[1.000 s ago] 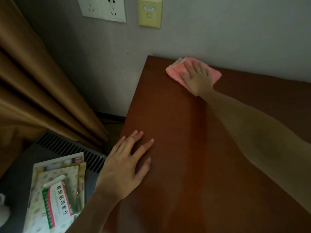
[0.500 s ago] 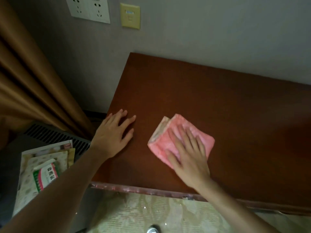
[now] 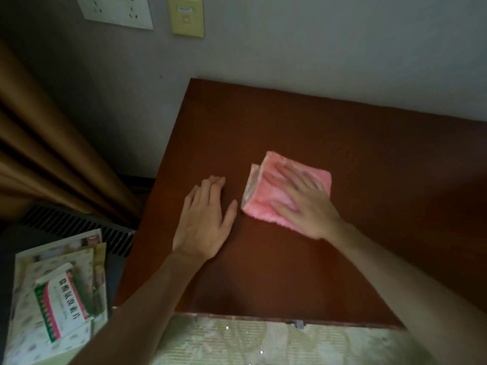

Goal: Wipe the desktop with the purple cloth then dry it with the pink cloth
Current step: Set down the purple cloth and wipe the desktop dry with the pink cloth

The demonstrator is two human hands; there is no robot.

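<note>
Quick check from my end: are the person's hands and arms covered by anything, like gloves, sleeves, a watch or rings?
Nothing is worn that I can see. The left hand and right hand are both bare, with no gloves, and no rings or watch visible. Both forearms are bare as far as the frame shows, with no sleeve edge in view. The right hand's fingers are motion-blurred, so a thin ring there could be missed.

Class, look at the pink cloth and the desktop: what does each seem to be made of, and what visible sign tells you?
Pink cloth: probably microfibre or terry, from its fuzzy nap. Desktop: reddish-brown wood or wood-look laminate, smooth with a slight sheen; which one, the picture leaves open.
</note>
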